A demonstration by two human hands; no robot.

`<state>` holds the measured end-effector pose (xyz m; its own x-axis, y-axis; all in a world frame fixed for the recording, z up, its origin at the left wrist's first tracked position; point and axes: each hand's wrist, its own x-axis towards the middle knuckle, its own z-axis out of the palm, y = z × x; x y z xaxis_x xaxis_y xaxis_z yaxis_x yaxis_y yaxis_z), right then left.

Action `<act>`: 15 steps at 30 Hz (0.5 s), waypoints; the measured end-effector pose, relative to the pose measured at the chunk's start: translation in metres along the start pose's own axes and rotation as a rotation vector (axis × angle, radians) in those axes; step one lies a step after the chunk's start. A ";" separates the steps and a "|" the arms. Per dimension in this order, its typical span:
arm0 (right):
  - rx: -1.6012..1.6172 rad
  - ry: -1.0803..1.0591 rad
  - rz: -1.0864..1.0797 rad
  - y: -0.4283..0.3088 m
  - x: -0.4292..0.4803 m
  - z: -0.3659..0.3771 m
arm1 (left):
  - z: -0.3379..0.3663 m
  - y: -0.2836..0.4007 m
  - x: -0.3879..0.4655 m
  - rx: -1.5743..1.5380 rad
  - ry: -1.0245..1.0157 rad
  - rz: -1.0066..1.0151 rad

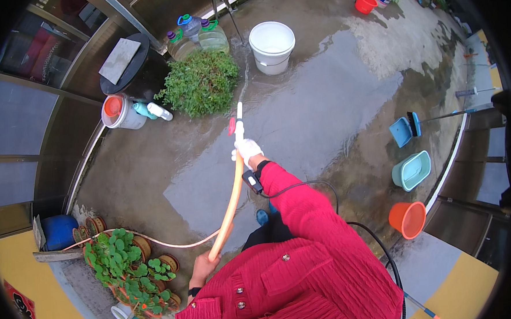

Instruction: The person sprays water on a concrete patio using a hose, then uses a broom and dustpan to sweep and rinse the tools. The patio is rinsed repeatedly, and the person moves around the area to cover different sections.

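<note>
My right hand (250,150), in a white glove, grips a white spray nozzle (239,128) at the end of an orange hose (231,208). A thin stream of water (246,80) leaves the nozzle and meets the wet concrete floor (288,127) between a bushy green plant (201,82) and a white bucket (272,48). Lower down, my bare left hand (204,266) is closed around the same hose near my waist. A small black device (252,182) with a cable sits at my right wrist.
Large plastic bottles (212,36) stand behind the plant, beside a lidded black barrel (125,66). Potted plants (126,261) are at lower left, where the hose trails. At right are a blue dustpan (400,132), a broom (414,124), a green basin (412,170) and an orange bucket (407,221).
</note>
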<state>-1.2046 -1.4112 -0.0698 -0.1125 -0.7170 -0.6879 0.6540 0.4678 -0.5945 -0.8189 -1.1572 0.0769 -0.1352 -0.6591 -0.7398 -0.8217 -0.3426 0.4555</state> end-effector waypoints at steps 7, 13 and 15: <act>-0.115 0.037 0.231 0.104 -0.018 0.002 | -0.019 0.027 -0.068 -0.120 -0.164 -0.205; -0.152 0.166 0.178 0.093 -0.026 -0.055 | -0.017 0.041 -0.045 0.052 -0.248 -0.035; -0.325 0.195 0.063 0.065 -0.028 -0.082 | -0.006 0.037 -0.019 0.103 -0.234 0.099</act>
<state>-1.2206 -1.3185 -0.1235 -0.2405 -0.5841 -0.7752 0.3962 0.6701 -0.6277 -0.8437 -1.1616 0.1106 -0.3324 -0.5091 -0.7939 -0.8484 -0.2063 0.4875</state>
